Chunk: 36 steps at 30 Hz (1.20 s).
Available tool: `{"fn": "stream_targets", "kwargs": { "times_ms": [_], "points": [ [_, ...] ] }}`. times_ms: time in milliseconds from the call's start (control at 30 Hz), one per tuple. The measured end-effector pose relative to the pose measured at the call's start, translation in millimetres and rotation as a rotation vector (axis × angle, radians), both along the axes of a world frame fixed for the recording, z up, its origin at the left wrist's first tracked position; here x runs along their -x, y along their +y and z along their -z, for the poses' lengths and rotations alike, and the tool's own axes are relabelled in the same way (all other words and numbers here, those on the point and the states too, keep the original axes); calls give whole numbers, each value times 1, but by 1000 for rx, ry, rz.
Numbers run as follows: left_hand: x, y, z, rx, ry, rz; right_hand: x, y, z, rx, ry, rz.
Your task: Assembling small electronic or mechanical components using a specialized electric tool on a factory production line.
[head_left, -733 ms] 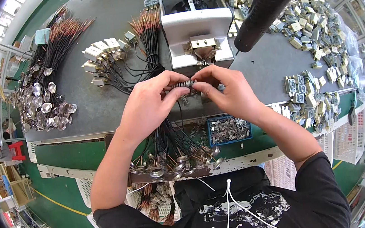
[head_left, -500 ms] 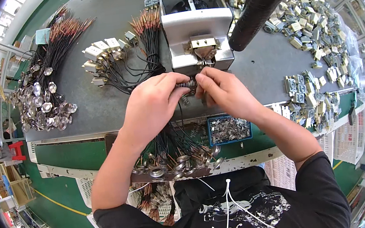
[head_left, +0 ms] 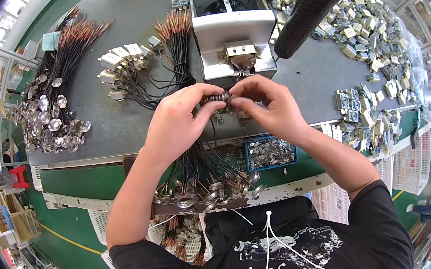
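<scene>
Around one silver machine [head_left: 234,27] there are two hands, a left hand [head_left: 175,115] and a right hand [head_left: 274,107], both on its near side, along with several coil springs [head_left: 217,97] (too overlapped and small for a sure number) and one blue tray [head_left: 276,166] whose metal pieces [head_left: 271,153] are past counting. To the machine's left lie two main bundles of black cables, one near bundle [head_left: 178,53] and one far bundle [head_left: 64,61], plus one red stool [head_left: 19,177] well beyond them; to its right are one black cylinder [head_left: 313,12] and uncountable pale blocks [head_left: 356,34].
</scene>
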<state>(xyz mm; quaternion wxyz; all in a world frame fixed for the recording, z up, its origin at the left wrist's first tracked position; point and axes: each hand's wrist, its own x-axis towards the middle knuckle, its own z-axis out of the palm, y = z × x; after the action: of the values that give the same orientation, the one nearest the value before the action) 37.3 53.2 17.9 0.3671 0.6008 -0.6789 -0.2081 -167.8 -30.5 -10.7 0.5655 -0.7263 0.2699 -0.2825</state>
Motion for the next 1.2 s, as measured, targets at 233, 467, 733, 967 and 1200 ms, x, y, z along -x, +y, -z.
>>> {"fn": "stream_targets", "kwargs": {
  "times_ms": [233,467,733,967,1200],
  "points": [
    [-1,-3,6,258,-218,79,-6,1,-11,-407,125,14],
    [2,-3,-2,409,-353,172,-7,-11,-13,-628,186,-1],
    [0,-3,4,-39,87,-19,-5,-3,-13,-48,240,62],
    [-1,-5,4,-137,187,18,-4,-4,-3,138,138,28],
    [-3,-7,-4,-98,19,27,-7,0,-14,282,230,113]
  ]
}}
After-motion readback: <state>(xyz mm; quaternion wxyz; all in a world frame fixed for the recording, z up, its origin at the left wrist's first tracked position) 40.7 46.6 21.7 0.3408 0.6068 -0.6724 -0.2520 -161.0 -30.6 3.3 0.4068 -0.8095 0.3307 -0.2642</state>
